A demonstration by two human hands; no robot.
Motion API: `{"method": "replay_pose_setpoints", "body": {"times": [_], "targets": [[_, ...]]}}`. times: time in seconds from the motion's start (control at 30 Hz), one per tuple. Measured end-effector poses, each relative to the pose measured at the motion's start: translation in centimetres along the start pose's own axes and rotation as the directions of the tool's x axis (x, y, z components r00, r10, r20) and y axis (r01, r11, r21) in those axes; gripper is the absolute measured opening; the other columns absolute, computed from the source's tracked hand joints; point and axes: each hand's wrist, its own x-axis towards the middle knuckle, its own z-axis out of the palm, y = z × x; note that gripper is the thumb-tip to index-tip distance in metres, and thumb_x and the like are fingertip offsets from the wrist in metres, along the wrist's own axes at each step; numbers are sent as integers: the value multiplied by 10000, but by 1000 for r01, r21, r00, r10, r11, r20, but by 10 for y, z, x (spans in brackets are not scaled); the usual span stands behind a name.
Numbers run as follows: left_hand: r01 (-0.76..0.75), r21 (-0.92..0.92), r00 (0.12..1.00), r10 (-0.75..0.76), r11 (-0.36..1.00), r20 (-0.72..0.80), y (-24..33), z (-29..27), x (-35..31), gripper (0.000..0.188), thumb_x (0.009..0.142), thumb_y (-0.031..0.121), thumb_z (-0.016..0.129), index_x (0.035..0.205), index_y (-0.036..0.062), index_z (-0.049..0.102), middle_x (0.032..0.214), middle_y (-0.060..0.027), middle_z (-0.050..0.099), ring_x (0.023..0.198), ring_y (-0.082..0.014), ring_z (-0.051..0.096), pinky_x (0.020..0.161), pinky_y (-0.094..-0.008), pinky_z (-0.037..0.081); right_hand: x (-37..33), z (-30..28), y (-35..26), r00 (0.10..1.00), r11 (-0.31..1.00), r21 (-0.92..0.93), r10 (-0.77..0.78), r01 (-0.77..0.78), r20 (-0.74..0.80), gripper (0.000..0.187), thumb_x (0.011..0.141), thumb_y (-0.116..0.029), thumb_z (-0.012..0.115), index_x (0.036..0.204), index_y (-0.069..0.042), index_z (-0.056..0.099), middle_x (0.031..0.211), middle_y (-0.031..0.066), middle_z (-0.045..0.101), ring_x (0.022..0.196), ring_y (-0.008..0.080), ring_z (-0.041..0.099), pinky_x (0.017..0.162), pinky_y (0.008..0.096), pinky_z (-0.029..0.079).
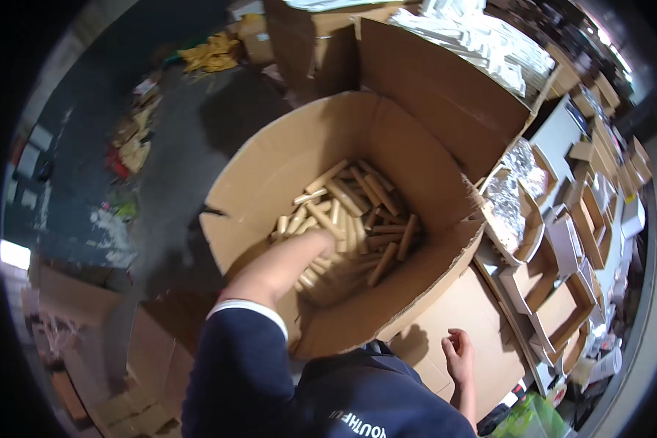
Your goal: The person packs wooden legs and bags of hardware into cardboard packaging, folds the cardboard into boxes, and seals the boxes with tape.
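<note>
My left hand (315, 247) reaches down into a tall open cardboard box (270, 157), its sleeve dark blue with a white cuff. It is at a heap of short tan rods (350, 212), which look like wooden or cardboard tubes and lie in all directions on the bottom. The fingers are hidden among the rods, so whether they grip one is unclear. Outside the box on the right, my right hand (458, 354) hovers above a flat cardboard sheet (456, 314). Its fingers are loosely bent and apart, holding nothing.
Behind stands a larger carton (445, 77) heaped with white pieces (482, 44). Along the right runs a table with small open cardboard trays (562, 314) and a box of silvery wrapped items (507, 197). Cardboard scraps (135, 146) and yellow material (210, 55) lie on the floor at left.
</note>
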Motion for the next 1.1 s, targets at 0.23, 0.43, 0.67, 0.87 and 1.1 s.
{"method": "replay_pose_setpoints", "body": {"times": [0.23,0.43,0.67,0.87,1.1], "targets": [[5,98,930,31,995,-366,-30,152,115,431,788,203,567,1199,88,512,1307,-103,408,1234,-259,363,1015,-469,274,-95,-38,79,825,923,74,372,-378,-425,213,822,-88,605,996,17,543,747,19,530,674,86,489,602,227,412],[-268,-21,958,264,963,-111,-19,130,108,467,699,107,582,1155,35,508,1250,-176,423,1183,-330,398,993,-379,369,-63,-21,41,854,940,16,316,-340,-413,203,818,-88,600,985,22,563,737,33,566,671,91,516,608,230,429],[-160,-473,971,53,866,-233,3,48,56,550,647,258,663,1118,39,483,1077,-190,575,1022,-334,550,875,-403,443,7,2,-80,958,998,-33,37,-49,-284,234,810,-78,614,1024,1,564,844,74,608,762,125,560,665,252,461],[-872,-452,484,193,188,-853,59,-71,-10,604,662,175,664,1171,-8,396,1067,-164,528,1002,-234,524,860,-343,425,47,18,-133,950,940,142,-301,311,-85,589,770,-185,686,1253,-20,392,1175,104,476,1035,178,490,869,327,421],[-819,-573,412,687,-7,-598,159,-132,-125,1071,768,787,149,1308,-138,172,1229,-376,371,1175,-417,413,961,-402,357,47,32,-161,792,608,515,-531,604,-302,1175,651,-157,785,1406,-297,-104,1442,166,164,1265,324,322,1015,462,319]]}}
